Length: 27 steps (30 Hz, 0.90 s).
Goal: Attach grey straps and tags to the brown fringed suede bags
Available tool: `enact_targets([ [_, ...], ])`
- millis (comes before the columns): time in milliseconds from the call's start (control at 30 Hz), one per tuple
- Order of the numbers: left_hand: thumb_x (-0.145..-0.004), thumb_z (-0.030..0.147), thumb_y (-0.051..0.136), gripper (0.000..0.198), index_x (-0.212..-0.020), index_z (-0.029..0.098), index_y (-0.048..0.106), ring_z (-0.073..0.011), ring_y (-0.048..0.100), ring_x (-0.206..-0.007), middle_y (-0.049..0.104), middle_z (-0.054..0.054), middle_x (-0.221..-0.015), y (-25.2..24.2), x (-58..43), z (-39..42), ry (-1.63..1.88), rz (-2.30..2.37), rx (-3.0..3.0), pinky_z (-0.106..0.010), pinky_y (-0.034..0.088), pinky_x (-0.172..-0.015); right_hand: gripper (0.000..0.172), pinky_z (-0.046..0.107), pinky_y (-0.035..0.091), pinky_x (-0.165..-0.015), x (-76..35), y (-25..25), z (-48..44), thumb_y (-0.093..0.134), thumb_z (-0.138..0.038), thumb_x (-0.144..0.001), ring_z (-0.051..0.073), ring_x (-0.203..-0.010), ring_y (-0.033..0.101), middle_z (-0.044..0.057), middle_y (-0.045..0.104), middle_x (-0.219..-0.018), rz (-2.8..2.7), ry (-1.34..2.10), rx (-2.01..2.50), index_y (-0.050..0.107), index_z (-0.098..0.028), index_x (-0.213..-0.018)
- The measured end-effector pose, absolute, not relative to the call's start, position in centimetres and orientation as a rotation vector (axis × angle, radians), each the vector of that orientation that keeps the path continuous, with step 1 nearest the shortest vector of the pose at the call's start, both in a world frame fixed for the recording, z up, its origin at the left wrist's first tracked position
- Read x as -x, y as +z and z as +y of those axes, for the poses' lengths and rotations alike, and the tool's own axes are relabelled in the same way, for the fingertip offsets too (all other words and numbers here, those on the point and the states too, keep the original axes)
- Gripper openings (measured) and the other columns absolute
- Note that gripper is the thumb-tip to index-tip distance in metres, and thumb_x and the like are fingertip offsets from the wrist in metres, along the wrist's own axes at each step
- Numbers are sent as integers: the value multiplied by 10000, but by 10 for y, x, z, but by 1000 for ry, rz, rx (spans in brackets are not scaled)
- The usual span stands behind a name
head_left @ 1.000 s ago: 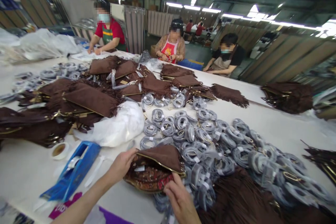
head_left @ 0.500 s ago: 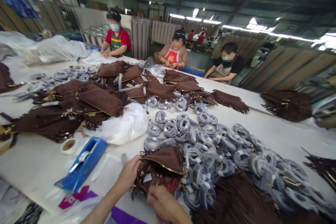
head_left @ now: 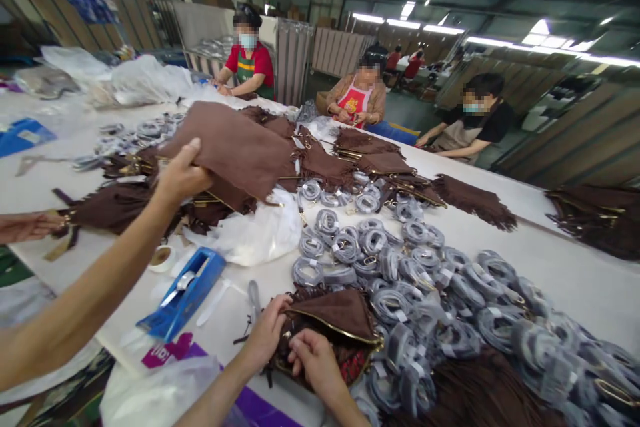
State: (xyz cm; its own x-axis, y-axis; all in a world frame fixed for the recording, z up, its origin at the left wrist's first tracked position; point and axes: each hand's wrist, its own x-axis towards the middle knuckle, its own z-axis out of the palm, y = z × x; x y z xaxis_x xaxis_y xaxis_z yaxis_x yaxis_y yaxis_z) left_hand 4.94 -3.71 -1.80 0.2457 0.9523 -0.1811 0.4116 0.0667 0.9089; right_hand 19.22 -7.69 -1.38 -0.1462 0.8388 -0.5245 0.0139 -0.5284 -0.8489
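A brown fringed bag (head_left: 343,313) with a gold zip lies at the near edge of the table, its mouth gaping on a red patterned lining. My left hand (head_left: 267,332) grips its left edge, thumb and fingers closed on the fabric. Over the open mouth, my right hand (head_left: 317,363) has its fingers curled together; whatever they pinch is hidden. Several coiled straps (head_left: 395,303) in grey wrapping lie just beside the bag. Close by on the right is brown fringe (head_left: 485,387).
From the left a co-worker's arm (head_left: 115,263) reaches across, its hand lifting a brown bag (head_left: 235,147) over a pile. A blue tape dispenser (head_left: 187,290), a tape roll (head_left: 161,258) and white plastic wrap (head_left: 260,233) lie left of my hands. Three people sit across the table.
A co-worker's arms have come in from the left, and one hand has raised a brown bag. My right hand has moved up to the bag's open mouth. The view has swung left.
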Motion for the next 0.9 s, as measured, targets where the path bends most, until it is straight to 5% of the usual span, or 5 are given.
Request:
enact_targets([
  [100,-888,207,373,338,-1169,205,561,-239,415,-1325,476,-118,-1409,-8,-43,-52,736,1246,-1720,-414,326,-1123,498,204,154,-374,-193,-12,-75,571,-685,-677,42,-326,235,-84,440,-411,-896,1754,1488,541,-189,-639],
  [267,-821,97,436,473,-1245,264,561,-257,432,-1337,447,-97,-1463,-27,-31,-73,614,1209,-1956,-407,392,-1102,577,200,85,-346,-192,-10,-73,639,-754,-599,26,-332,144,-112,342,-397,-662,1859,1300,511,-192,-613],
  [500,-897,157,415,317,-1055,239,676,-232,622,-1077,644,-105,-1188,-34,-47,-61,752,1260,-2040,-350,529,-918,502,193,95,-349,-195,-1,-74,646,-673,-706,31,-345,154,-113,363,-421,-718,1800,1245,518,-190,-658],
  [667,-900,175,450,227,-871,212,671,-203,639,-928,671,-76,-974,-31,-54,-53,837,1223,-1805,-300,522,-824,389,197,237,-396,-204,2,-82,569,-549,-788,64,-365,318,-72,440,-437,-1003,1504,1499,527,-195,-633],
  [900,-882,212,499,179,-847,207,675,-218,626,-915,674,-77,-947,-36,-54,-52,827,1248,-1638,-329,495,-837,213,219,316,-424,-207,-2,-92,447,-279,-782,122,-414,447,-13,539,-466,-1319,1408,1735,497,-224,-583],
])
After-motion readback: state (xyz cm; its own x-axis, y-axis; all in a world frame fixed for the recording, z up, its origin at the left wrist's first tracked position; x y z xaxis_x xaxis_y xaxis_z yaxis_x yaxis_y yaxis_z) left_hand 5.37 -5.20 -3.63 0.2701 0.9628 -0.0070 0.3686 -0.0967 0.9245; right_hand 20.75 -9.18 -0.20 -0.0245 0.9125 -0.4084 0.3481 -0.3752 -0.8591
